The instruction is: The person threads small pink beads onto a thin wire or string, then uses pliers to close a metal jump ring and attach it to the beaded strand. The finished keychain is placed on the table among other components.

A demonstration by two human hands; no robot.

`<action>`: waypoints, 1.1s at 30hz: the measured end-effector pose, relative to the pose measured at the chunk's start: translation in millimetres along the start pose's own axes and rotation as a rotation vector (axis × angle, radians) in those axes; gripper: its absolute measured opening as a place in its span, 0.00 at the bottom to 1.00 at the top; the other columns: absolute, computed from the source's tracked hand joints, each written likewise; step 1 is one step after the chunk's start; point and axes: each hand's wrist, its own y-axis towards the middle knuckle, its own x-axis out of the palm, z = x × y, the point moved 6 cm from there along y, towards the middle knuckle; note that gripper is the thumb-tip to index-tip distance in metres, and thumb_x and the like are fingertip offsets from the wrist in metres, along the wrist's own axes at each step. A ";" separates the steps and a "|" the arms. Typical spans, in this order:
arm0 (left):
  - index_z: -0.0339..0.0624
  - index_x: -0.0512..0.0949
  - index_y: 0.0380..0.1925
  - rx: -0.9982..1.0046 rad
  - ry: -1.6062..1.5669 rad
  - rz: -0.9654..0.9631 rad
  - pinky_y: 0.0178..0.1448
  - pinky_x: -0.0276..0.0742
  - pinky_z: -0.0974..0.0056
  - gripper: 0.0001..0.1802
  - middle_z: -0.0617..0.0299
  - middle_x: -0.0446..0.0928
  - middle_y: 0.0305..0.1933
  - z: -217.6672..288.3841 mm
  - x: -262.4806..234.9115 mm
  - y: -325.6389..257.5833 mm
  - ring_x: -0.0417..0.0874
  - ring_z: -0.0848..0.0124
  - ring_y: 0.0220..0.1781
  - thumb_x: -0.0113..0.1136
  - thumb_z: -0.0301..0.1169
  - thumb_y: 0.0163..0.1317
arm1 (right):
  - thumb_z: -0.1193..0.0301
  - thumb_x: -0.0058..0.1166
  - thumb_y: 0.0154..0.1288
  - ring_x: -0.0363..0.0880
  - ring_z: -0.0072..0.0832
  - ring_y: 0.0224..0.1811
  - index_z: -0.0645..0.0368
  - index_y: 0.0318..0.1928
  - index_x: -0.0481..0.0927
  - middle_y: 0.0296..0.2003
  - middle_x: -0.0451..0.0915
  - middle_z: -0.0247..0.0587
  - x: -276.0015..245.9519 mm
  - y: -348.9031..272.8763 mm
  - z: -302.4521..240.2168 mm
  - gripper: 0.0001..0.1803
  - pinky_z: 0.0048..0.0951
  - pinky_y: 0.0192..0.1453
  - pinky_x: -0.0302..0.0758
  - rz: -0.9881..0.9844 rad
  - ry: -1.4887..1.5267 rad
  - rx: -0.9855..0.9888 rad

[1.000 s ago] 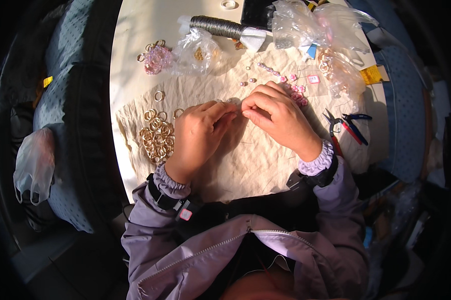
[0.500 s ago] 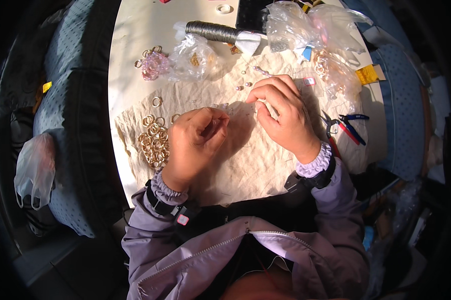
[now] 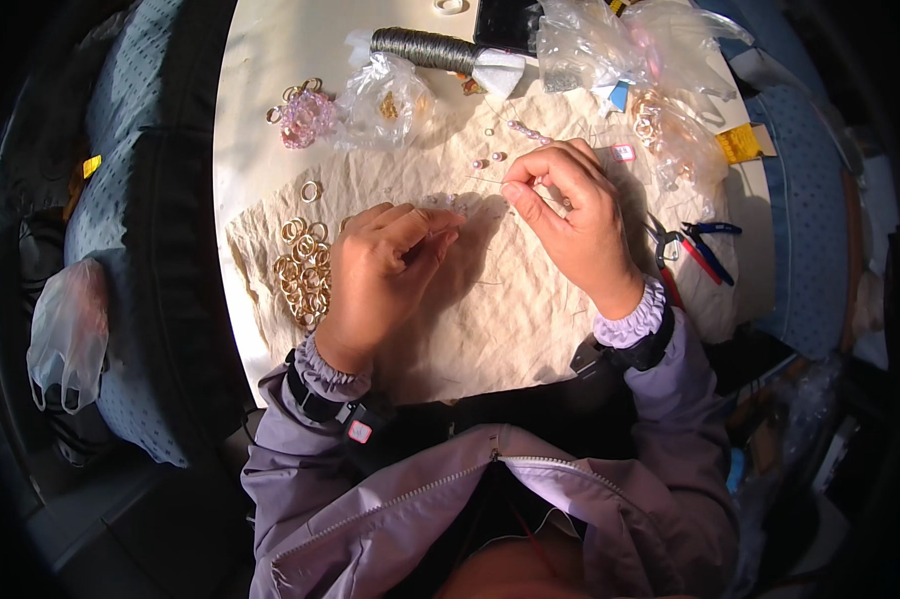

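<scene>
My right hand [image 3: 575, 220] pinches a thin wire [image 3: 485, 180] between thumb and forefinger; the wire sticks out to the left over the cloth. My left hand [image 3: 385, 270] is closed in a pinch, its fingertips beside a few small clear beads [image 3: 450, 201]. Whatever lies between those fingertips is too small to make out. Two pinkish pearl beads [image 3: 489, 160] rest on the beige cloth [image 3: 490, 319], with a short beaded strand [image 3: 527, 131] farther back. Left of my left hand lies a pile of gold-coloured rings [image 3: 303, 270], partly hidden by it.
Pliers with red and blue handles [image 3: 704, 250] lie at the right. A spool of grey wire [image 3: 425, 47], a small plastic bag [image 3: 385, 105] and a pink beaded bundle [image 3: 307, 118] sit toward the back. More clear bags [image 3: 590, 45] and a yellow box [image 3: 739, 144] are at the far right.
My right thumb and forefinger have come together, and the wire now shows at their tips. My left fingers have straightened somewhat and shifted slightly toward the small beads.
</scene>
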 end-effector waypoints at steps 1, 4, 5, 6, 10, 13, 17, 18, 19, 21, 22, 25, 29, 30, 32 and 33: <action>0.46 0.93 0.41 0.047 0.047 -0.019 0.41 0.81 0.56 0.09 0.62 0.86 0.31 1.0 -0.3 1.3 0.84 0.59 0.33 0.77 0.25 0.59 | 0.75 0.72 0.69 0.83 0.38 0.44 0.58 0.41 0.84 0.38 0.86 0.37 -2.7 -0.2 2.4 0.07 0.37 0.52 0.78 0.047 0.026 0.035; 0.51 0.93 0.41 0.142 0.175 -0.086 0.44 0.80 0.55 0.11 0.67 0.85 0.33 3.8 4.1 1.7 0.83 0.61 0.36 0.77 0.27 0.57 | 0.75 0.72 0.70 0.83 0.36 0.42 0.59 0.42 0.85 0.37 0.87 0.37 -6.0 -0.4 3.5 0.07 0.36 0.51 0.78 0.095 0.040 0.039; 0.52 0.93 0.41 0.152 0.201 -0.095 0.45 0.79 0.55 0.11 0.67 0.86 0.33 4.0 5.2 1.6 0.83 0.62 0.37 0.77 0.28 0.57 | 0.75 0.72 0.70 0.83 0.36 0.42 0.59 0.42 0.85 0.38 0.87 0.37 -6.6 -0.4 3.8 0.07 0.36 0.51 0.78 0.108 0.052 0.042; 0.53 0.93 0.41 0.163 0.229 -0.102 0.47 0.79 0.56 0.10 0.68 0.86 0.34 4.3 6.2 1.9 0.83 0.62 0.38 0.77 0.29 0.58 | 0.75 0.72 0.70 0.83 0.35 0.42 0.59 0.42 0.85 0.38 0.87 0.37 -6.6 -0.3 4.1 0.07 0.35 0.50 0.78 0.111 0.062 0.047; 0.54 0.93 0.42 0.241 0.307 -0.089 0.49 0.76 0.57 0.11 0.68 0.83 0.33 11.4 6.9 5.5 0.81 0.63 0.40 0.77 0.29 0.58 | 0.75 0.72 0.71 0.83 0.33 0.42 0.60 0.42 0.84 0.38 0.87 0.36 -8.9 -1.1 4.2 0.07 0.34 0.50 0.77 0.144 0.094 0.046; 0.54 0.91 0.40 0.231 0.375 -0.146 0.51 0.75 0.58 0.09 0.69 0.83 0.34 13.8 8.0 10.9 0.82 0.63 0.43 0.75 0.31 0.59 | 0.75 0.71 0.71 0.83 0.32 0.42 0.60 0.42 0.84 0.38 0.87 0.36 -9.8 -2.9 5.5 0.06 0.33 0.49 0.77 0.175 0.146 0.063; 0.51 0.89 0.39 0.334 0.519 -0.182 0.53 0.76 0.57 0.09 0.68 0.82 0.37 24.7 13.4 12.0 0.82 0.63 0.46 0.74 0.30 0.58 | 0.73 0.69 0.75 0.75 0.24 0.41 0.59 0.45 0.84 0.41 0.84 0.32 -10.9 -3.4 7.1 0.05 0.27 0.48 0.73 0.194 0.198 0.037; 0.50 0.88 0.39 0.379 0.538 -0.184 0.53 0.76 0.57 0.09 0.68 0.82 0.37 27.4 15.3 11.9 0.82 0.64 0.46 0.73 0.30 0.57 | 0.74 0.70 0.73 0.78 0.27 0.41 0.59 0.43 0.84 0.39 0.85 0.33 -11.2 -3.2 7.6 0.05 0.30 0.48 0.74 0.211 0.199 0.028; 0.50 0.88 0.39 0.425 0.556 -0.187 0.53 0.76 0.57 0.10 0.67 0.82 0.38 29.5 17.3 11.2 0.82 0.64 0.46 0.73 0.29 0.57 | 0.75 0.70 0.72 0.80 0.31 0.41 0.59 0.42 0.84 0.38 0.86 0.35 -11.0 -2.7 8.1 0.06 0.33 0.48 0.76 0.230 0.200 0.019; 0.48 0.87 0.40 0.437 0.556 -0.185 0.55 0.77 0.56 0.11 0.66 0.83 0.40 28.6 19.3 11.4 0.84 0.62 0.48 0.73 0.27 0.55 | 0.76 0.71 0.69 0.83 0.36 0.41 0.59 0.41 0.84 0.36 0.87 0.37 -11.0 -2.5 9.4 0.06 0.36 0.49 0.78 0.260 0.207 0.012; 0.48 0.87 0.40 0.442 0.540 -0.163 0.55 0.77 0.55 0.11 0.65 0.83 0.40 27.8 19.1 12.2 0.84 0.62 0.48 0.73 0.27 0.55 | 0.76 0.70 0.69 0.84 0.36 0.41 0.59 0.41 0.84 0.36 0.87 0.37 -10.8 -2.7 10.2 0.06 0.37 0.49 0.78 0.272 0.214 0.013; 0.47 0.86 0.40 0.439 0.558 -0.146 0.56 0.78 0.55 0.11 0.64 0.84 0.41 23.7 18.5 11.8 0.85 0.60 0.50 0.72 0.26 0.56 | 0.75 0.71 0.70 0.84 0.40 0.41 0.59 0.40 0.83 0.36 0.87 0.38 -10.7 -4.3 12.2 0.07 0.39 0.50 0.78 0.289 0.234 0.026; 0.44 0.86 0.44 0.398 0.593 -0.201 0.59 0.78 0.55 0.11 0.62 0.85 0.47 19.1 18.8 9.2 0.84 0.60 0.53 0.71 0.27 0.60 | 0.73 0.71 0.70 0.85 0.43 0.42 0.60 0.40 0.83 0.37 0.87 0.41 -11.0 -3.3 12.9 0.07 0.40 0.52 0.79 0.302 0.242 -0.021; 0.44 0.86 0.44 0.409 0.594 -0.198 0.59 0.78 0.55 0.11 0.61 0.85 0.47 20.0 18.6 8.7 0.84 0.59 0.53 0.71 0.27 0.61 | 0.73 0.70 0.70 0.85 0.43 0.43 0.60 0.40 0.83 0.37 0.87 0.41 -10.7 -2.6 12.8 0.07 0.41 0.52 0.79 0.312 0.247 -0.037; 0.44 0.87 0.44 0.422 0.593 -0.188 0.59 0.78 0.54 0.11 0.61 0.85 0.47 21.5 19.0 8.9 0.84 0.59 0.53 0.71 0.27 0.61 | 0.73 0.70 0.70 0.85 0.43 0.43 0.60 0.40 0.83 0.37 0.88 0.41 -9.9 -2.4 13.7 0.07 0.41 0.53 0.79 0.318 0.257 -0.048; 0.44 0.87 0.44 0.428 0.593 -0.165 0.58 0.78 0.55 0.11 0.62 0.85 0.46 22.7 18.0 9.8 0.84 0.59 0.53 0.71 0.27 0.61 | 0.73 0.70 0.70 0.86 0.43 0.44 0.60 0.40 0.83 0.37 0.88 0.42 -8.8 -2.4 14.4 0.07 0.41 0.53 0.79 0.316 0.266 -0.041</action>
